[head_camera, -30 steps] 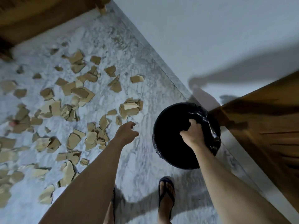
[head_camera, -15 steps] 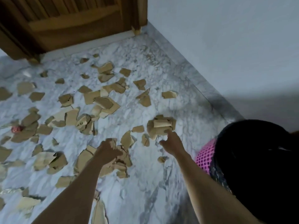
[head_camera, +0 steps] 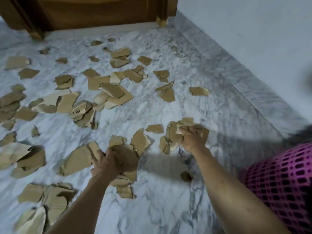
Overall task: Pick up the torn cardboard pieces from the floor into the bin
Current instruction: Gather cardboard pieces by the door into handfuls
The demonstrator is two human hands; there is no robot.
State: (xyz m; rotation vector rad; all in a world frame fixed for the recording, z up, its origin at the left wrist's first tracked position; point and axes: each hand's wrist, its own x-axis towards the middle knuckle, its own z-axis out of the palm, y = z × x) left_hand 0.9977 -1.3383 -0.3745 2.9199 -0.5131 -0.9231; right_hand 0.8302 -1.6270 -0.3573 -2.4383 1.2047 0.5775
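Torn brown cardboard pieces point(head_camera: 111, 92) lie scattered over the white marble floor point(head_camera: 168, 208). My left hand point(head_camera: 106, 163) is down on a heap of pieces point(head_camera: 125, 159) near the middle, fingers curled round several of them. My right hand point(head_camera: 194, 139) grips a bunch of pieces point(head_camera: 175, 132) further right. The bin point(head_camera: 280, 179), pink mesh with a black liner, stands at the right edge, close by my right forearm, mostly cut off and blurred.
A wooden door and frame point(head_camera: 94, 12) close the far side. A pale wall with a grey marble skirting point(head_camera: 253, 85) runs along the right. One small scrap point(head_camera: 185, 176) lies between my forearms. More pieces point(head_camera: 45, 200) lie at the lower left.
My right hand let go of the bin rim a second ago and went to the floor. Both hands moved forward and have closed on cardboard piles; the view dropped closer to the floor.
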